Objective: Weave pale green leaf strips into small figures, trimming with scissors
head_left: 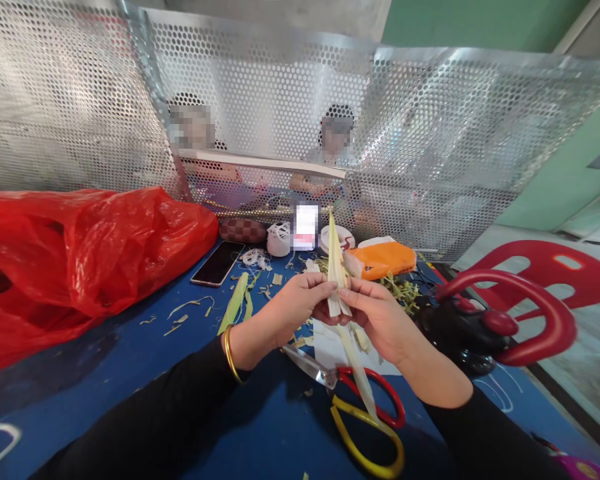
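Both hands meet over the table around a pale, folded corn husk [335, 263], its narrow tip pointing up and away. My left hand [300, 300] pinches its left side near the lower end between thumb and fingers. On the other side, my right hand [383, 313] is closed on the same husk. A long pale strip [357, 373] hangs beneath the hands and lies across the scissors [325, 377], which have one red and one yellow handle. Left of the hands lies a greener husk piece [236, 303]. A white sheet [325, 341] is partly hidden under the hands.
A red plastic bag [95, 253] fills the left side of the blue table [180, 393]. Behind lie a phone [218, 263], white string [279, 240], a tape roll [349, 239] and an orange packet [383, 259]. A black kettle-like pot [455, 330] stands right. Two people sit behind the perforated screen [270, 87].
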`<state>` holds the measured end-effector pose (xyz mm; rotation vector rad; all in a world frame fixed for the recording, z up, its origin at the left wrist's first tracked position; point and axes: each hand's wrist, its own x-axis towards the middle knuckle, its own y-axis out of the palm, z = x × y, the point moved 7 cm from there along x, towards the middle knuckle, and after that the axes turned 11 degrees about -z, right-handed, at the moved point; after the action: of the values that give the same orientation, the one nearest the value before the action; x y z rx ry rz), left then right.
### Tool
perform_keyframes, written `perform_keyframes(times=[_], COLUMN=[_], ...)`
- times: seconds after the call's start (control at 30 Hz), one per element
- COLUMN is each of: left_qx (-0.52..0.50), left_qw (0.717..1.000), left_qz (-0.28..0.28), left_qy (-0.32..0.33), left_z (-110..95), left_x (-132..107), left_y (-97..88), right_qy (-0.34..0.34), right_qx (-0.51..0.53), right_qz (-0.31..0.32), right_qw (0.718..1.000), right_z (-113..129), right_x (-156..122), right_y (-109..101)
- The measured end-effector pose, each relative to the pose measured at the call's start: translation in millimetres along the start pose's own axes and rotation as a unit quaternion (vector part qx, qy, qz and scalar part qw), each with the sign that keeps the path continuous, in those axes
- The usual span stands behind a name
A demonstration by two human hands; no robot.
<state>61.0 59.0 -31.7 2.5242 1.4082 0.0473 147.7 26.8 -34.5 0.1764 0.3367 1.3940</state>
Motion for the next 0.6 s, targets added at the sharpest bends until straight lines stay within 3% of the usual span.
perform_keyframes(times=[0.6], left_qx=[-0.036], left_qw=[0.998], left_qz=[0.030], left_qy=[-0.032], left_z=[-1.7], left_x=[-5.0], left_y=[3.4], right_qy=[0.035], right_qx=[0.026], right_qz=[0.026], right_qw=[0.999], right_z=[-1.7], right_x=[4.0], right_y=[-4.0])
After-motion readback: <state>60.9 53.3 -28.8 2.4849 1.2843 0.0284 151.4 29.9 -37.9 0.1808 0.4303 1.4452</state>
